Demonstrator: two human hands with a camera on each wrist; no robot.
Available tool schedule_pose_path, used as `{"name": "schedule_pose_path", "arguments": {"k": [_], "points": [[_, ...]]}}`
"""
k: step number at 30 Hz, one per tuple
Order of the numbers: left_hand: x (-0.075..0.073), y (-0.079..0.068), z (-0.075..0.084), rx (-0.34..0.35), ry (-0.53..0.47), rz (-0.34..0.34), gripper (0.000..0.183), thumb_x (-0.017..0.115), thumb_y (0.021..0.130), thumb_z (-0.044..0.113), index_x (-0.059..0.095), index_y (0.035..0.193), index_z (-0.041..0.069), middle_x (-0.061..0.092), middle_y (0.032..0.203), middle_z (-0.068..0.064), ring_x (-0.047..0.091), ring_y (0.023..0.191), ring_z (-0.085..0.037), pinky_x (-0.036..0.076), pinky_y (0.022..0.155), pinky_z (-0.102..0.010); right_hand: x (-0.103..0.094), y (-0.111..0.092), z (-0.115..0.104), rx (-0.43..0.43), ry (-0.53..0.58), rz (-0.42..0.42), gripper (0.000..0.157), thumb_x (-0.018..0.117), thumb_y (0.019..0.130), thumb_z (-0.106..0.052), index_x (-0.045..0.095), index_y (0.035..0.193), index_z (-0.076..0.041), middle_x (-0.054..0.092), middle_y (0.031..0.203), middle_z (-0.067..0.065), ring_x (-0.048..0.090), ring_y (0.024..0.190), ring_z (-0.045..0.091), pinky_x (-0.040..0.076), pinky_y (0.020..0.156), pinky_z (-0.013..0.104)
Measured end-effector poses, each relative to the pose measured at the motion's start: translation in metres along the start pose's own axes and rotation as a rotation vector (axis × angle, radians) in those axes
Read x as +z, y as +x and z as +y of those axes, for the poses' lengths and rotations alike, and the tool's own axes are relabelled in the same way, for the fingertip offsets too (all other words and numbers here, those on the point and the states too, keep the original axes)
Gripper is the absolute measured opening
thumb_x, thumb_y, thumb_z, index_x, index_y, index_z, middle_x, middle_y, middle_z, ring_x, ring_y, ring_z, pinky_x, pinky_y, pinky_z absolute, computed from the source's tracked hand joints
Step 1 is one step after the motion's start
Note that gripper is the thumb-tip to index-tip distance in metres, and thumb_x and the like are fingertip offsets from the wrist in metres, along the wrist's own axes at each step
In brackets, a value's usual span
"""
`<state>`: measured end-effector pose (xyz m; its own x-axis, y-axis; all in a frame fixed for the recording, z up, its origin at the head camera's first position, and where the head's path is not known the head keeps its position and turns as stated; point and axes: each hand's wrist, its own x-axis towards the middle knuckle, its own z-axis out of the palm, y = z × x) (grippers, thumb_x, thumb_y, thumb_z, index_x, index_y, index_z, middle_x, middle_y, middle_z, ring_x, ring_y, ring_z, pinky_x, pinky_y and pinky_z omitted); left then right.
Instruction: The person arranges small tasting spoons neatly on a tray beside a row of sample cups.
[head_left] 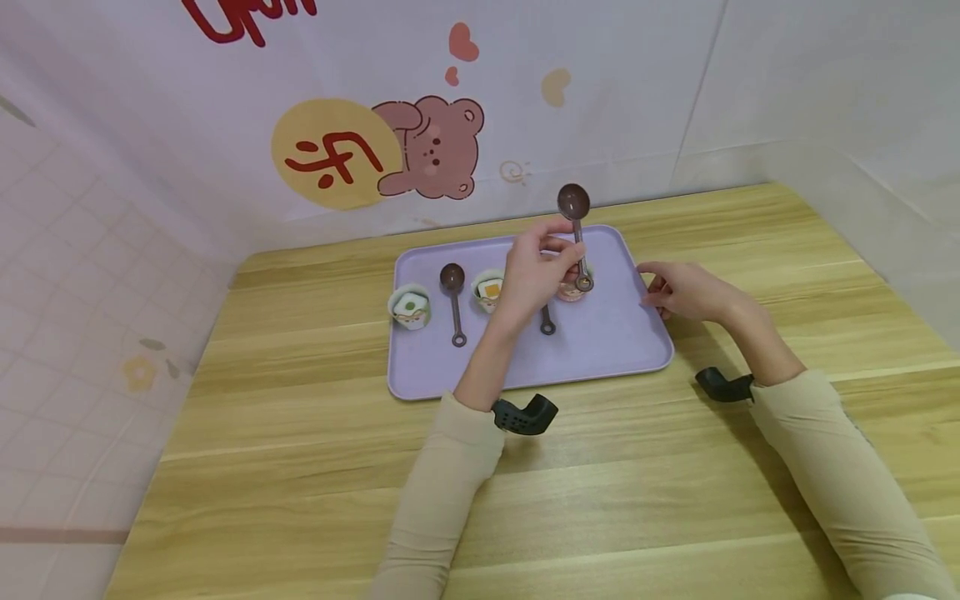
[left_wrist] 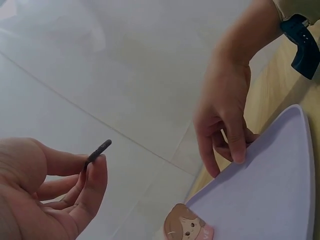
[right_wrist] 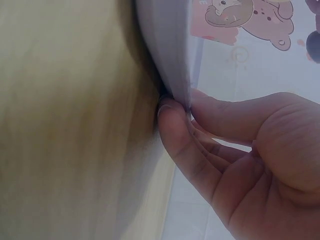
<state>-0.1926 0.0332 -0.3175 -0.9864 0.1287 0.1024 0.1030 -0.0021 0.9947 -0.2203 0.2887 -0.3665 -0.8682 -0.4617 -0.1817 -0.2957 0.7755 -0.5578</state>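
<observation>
My left hand [head_left: 534, 273] pinches the handle of a dark brown measuring spoon [head_left: 573, 202], bowl up, above the back right of a lilac tray [head_left: 600, 350]. In the left wrist view, only the end of the spoon's handle [left_wrist: 101, 150] sticks out past the fingers. At the tray's right edge, my right hand [head_left: 686, 292] grips the rim between thumb and fingers, as the right wrist view shows. Behind the raised spoon stands a pink cup [head_left: 572, 292], partly covered. Another brown spoon [head_left: 547, 322] lies half hidden by my left hand.
On the tray's left is a pale cup [head_left: 410, 307] holding a white block with a green mark. A third brown spoon [head_left: 454, 305] lies beside it, then a cup [head_left: 489, 290] with a white and orange block. A white wall stands behind the wooden table [head_left: 300, 400].
</observation>
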Motion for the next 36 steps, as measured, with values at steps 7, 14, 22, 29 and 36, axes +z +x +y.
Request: {"name": "schedule_pose_path", "arguments": {"k": [7,14,22,29,36], "points": [[0.012,0.0,-0.005,-0.001,0.011,-0.005,0.029,0.07,0.094,0.002,0.064,0.122,-0.003,0.066,0.085,-0.005,0.063,0.061,-0.008,0.06,0.063,-0.03,0.0,0.0,0.001,-0.018,-0.003,0.005,0.051,0.061,0.097,0.004,0.039,0.14,0.02,0.067,0.09,0.019,0.067,0.069,0.024,0.059,0.064,0.038],[0.026,0.001,-0.012,-0.029,0.029,-0.002,0.029,0.07,0.095,0.003,0.064,0.123,-0.003,0.066,0.08,-0.003,0.062,0.058,-0.007,0.061,0.07,-0.045,0.0,0.0,0.002,-0.017,0.008,0.004,0.051,0.062,0.097,0.004,0.038,0.14,0.019,0.068,0.089,0.019,0.067,0.069,0.025,0.06,0.065,0.039],[0.04,0.006,-0.026,-0.029,0.027,-0.002,0.027,0.07,0.094,0.0,0.065,0.12,-0.005,0.067,0.08,-0.009,0.061,0.059,-0.008,0.059,0.059,-0.025,0.0,0.001,0.003,-0.016,0.014,0.006,0.051,0.061,0.097,0.004,0.039,0.141,0.019,0.068,0.088,0.018,0.067,0.069,0.024,0.059,0.063,0.038],[0.049,0.006,-0.033,-0.011,0.088,0.022,0.026,0.071,0.093,0.0,0.066,0.119,-0.005,0.07,0.081,-0.012,0.061,0.057,-0.006,0.058,0.058,-0.023,0.0,0.001,0.002,-0.012,0.03,-0.001,0.051,0.06,0.097,0.005,0.038,0.141,0.019,0.068,0.089,0.019,0.068,0.07,0.025,0.06,0.063,0.039],[0.055,0.006,-0.039,-0.019,0.147,0.039,0.027,0.072,0.093,0.003,0.067,0.119,-0.003,0.07,0.08,-0.009,0.06,0.058,-0.004,0.055,0.056,-0.019,0.0,0.001,0.001,-0.015,0.026,0.004,0.049,0.06,0.097,0.006,0.039,0.14,0.019,0.068,0.088,0.019,0.068,0.069,0.025,0.06,0.063,0.038]]}}
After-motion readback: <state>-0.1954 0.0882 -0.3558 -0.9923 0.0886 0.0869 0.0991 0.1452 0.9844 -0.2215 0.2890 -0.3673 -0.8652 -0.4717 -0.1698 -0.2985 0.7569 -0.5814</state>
